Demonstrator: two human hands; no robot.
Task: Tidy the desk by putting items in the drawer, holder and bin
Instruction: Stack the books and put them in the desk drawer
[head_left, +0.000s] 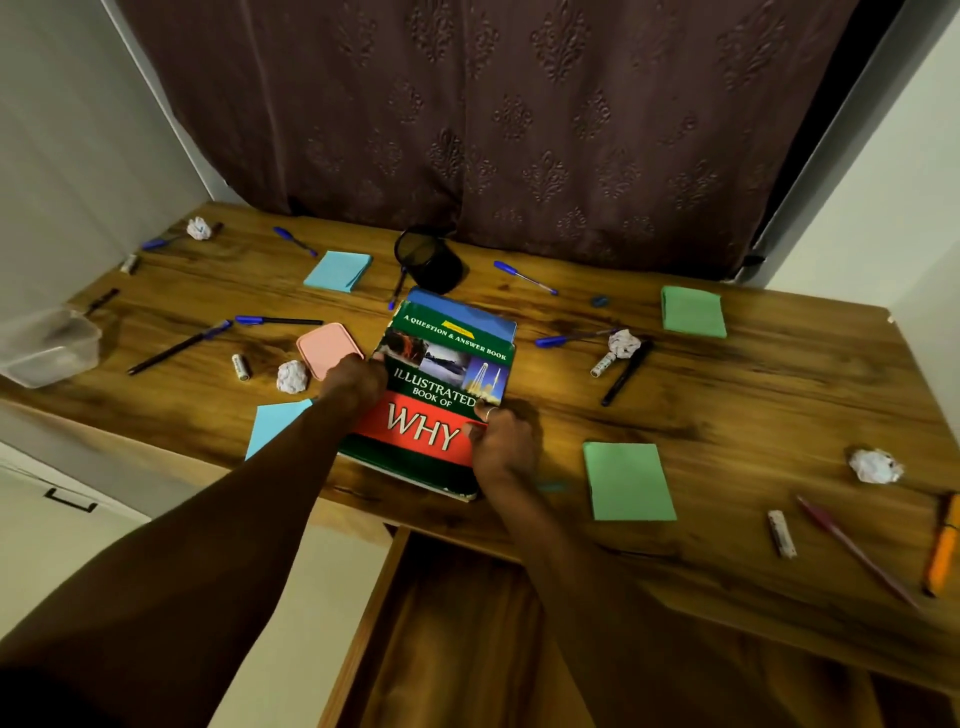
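Glossy book (441, 384) cover, grained wood desk (727, 395) (varnished), embossed cloth curtain (519, 114)

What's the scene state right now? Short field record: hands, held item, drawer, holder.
book: at the front edge of the desk, held by both hands
left hand: grips book's left edge
right hand: grips book's lower right corner
drawer: open, below book
holder: on desk, behind book

A ring (491, 413) circles one right hand (501, 449) finger.
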